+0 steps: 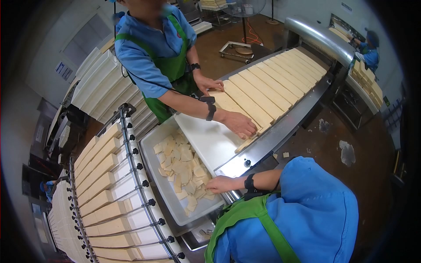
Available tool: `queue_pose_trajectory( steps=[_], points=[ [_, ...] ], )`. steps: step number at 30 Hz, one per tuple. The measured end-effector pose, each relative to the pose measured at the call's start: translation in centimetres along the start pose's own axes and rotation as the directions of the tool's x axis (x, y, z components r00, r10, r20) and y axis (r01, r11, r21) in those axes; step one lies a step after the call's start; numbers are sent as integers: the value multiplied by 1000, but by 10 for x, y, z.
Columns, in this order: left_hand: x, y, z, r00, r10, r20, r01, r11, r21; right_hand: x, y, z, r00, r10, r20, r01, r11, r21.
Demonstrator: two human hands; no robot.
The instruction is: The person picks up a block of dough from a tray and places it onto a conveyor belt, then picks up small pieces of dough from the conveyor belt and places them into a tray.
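My right hand [220, 184] reaches in from the right over the near rim of a white plastic tub [151, 153]. Its fingers are bent and close together, with the tips at the scraps; whether a piece is between them is hidden. Inside the tub lie many flat, pale yellow sheet scraps [182, 168], heaped loosely. A white board [206, 136] slopes beside the tub, next to the metal conveyor end. My left hand is out of view.
Across from me, a co-worker's hands [239, 125] rest on pale strips [263, 90] lined up on the conveyor [302, 103]. A rack [127, 144] with black knobs holds stacked strips at left. White trays [98, 87] are piled behind. Another person [370, 52] stands far right.
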State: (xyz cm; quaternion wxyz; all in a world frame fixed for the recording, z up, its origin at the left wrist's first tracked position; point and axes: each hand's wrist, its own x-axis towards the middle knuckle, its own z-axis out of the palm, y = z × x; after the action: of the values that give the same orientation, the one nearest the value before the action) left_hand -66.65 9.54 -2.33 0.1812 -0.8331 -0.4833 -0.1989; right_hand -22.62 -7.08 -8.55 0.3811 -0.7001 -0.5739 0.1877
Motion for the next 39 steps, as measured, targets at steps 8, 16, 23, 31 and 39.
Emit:
queue_pose_trajectory(
  steps=[8, 16, 23, 31, 39],
  points=[
    [36, 9, -29, 978, 120, 171, -86, 977, -194, 0, 4, 5, 1000, 4, -27, -3, 1000, 30],
    [56, 32, -52, 940, 278, 196, -217, 934, -282, -2, 7, 8, 988, -20, -153, 25, 999, 33],
    [42, 10, -24, 974, 173, 144, -142, 969, -200, -14, -8, -20, 953, -68, -295, 81, 996, 33],
    [34, -13, 1, 966, 106, 237, -65, 983, -174, -89, 48, -131, 277, 361, -890, -419, 879, 227],
    [68, 38, -19, 938, 147, 314, -58, 960, -275, -112, 72, -171, 261, 611, -747, -873, 480, 88]
  ],
)
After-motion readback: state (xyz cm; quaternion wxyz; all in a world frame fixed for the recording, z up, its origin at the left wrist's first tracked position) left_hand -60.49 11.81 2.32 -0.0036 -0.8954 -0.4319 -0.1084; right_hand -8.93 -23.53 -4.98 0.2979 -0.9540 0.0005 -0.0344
